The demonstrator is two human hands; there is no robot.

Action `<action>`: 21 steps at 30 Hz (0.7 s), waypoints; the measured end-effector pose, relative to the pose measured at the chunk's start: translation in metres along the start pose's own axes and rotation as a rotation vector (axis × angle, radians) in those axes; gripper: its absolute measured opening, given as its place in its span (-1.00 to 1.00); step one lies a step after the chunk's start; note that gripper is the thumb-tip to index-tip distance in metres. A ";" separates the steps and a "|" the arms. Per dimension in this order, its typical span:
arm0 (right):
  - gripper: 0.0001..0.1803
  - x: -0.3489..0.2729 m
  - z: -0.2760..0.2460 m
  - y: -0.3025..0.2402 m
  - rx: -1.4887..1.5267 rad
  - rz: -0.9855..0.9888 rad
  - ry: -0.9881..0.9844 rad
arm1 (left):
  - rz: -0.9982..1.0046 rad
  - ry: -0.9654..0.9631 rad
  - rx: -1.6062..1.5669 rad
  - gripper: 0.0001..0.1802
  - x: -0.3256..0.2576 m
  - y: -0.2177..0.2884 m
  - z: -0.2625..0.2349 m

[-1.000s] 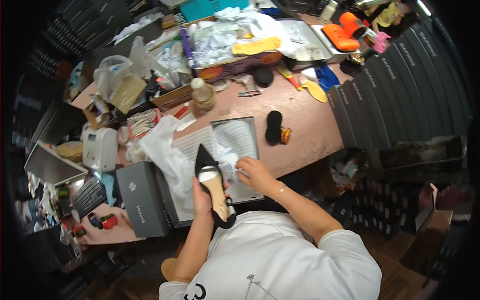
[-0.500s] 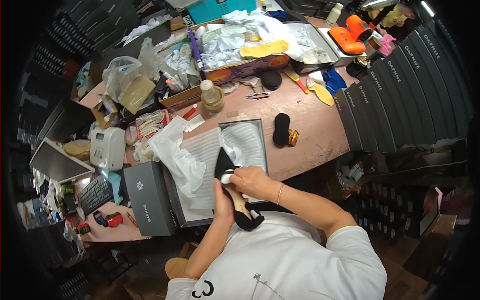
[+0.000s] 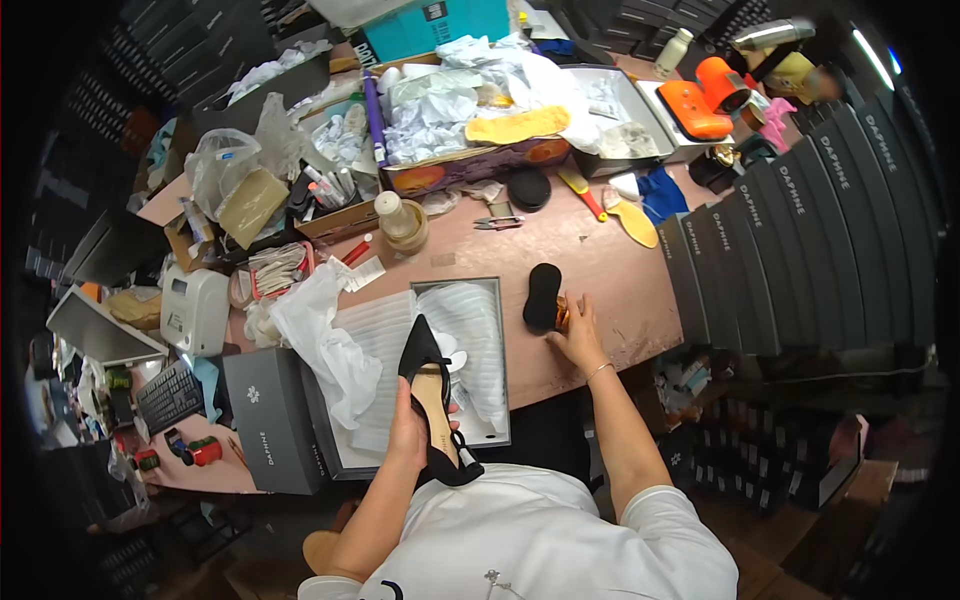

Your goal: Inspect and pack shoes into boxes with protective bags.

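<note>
My left hand (image 3: 407, 428) is wrapped round a black pointed-toe shoe (image 3: 436, 418) with a beige insole and a thin strap, its toe pointing away from me. My right hand (image 3: 580, 340) reaches over the table, fingers apart, around a small shiny amber-gold packet (image 3: 563, 314). That packet lies against a black, waisted sponge-like pad (image 3: 542, 297). Beneath the shoe is an open grey shoe box (image 3: 506, 400) lined with white ribbed wrapping (image 3: 475, 320). White round pieces (image 3: 457, 361) show beside the shoe.
The dark box lid (image 3: 265, 420) stands left of the open box, with crumpled white tissue (image 3: 335, 350) between. Farther back are a glue jar (image 3: 402, 230), a yellow-red brush (image 3: 582, 192) and a paper-filled carton (image 3: 470, 175). Stacked grey shoe boxes (image 3: 770, 260) flank the right side.
My right hand has left the shoe and moved right to the amber-gold packet. The shoe stays in my left hand, with its insole now facing up. The whole view has shifted slightly.
</note>
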State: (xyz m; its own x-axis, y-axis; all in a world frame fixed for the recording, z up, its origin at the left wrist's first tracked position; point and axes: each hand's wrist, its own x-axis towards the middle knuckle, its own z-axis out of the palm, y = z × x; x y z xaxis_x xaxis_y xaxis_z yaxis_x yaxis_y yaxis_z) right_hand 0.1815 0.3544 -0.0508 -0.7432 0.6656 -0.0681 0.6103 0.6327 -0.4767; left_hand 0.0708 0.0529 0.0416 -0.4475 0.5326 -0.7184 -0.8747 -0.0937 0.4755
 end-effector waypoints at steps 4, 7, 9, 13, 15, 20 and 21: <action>-0.55 0.007 0.023 0.007 -0.092 -0.033 0.068 | 0.031 0.081 0.008 -0.25 0.001 0.002 0.004; -0.74 0.015 0.024 0.033 0.069 -0.115 0.193 | 0.028 0.030 -0.001 -0.24 0.011 0.005 0.003; -0.71 0.020 0.015 0.038 0.225 0.049 0.154 | 0.040 0.021 -0.018 -0.25 0.017 0.007 0.004; -0.74 0.070 -0.014 -0.025 0.528 -0.039 0.055 | 0.041 -0.020 -0.104 -0.22 0.026 0.013 0.017; -0.78 0.111 -0.001 -0.069 0.523 -0.321 0.024 | 0.034 -0.069 -0.132 -0.21 0.031 0.019 0.024; -0.74 0.203 0.065 -0.124 0.131 -0.570 -0.098 | 0.000 -0.133 -0.213 -0.17 0.044 0.033 0.033; -0.73 0.214 0.081 -0.121 0.033 -0.640 0.015 | -0.005 -0.130 -0.186 -0.17 0.045 0.039 0.036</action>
State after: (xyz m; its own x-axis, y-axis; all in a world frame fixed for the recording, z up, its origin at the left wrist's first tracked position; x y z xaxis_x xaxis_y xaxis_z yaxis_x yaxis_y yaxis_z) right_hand -0.0739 0.3883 -0.0787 -0.9536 0.1655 0.2516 0.0378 0.8946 -0.4453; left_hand 0.0230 0.1031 0.0461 -0.4260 0.6365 -0.6429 -0.9014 -0.2379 0.3617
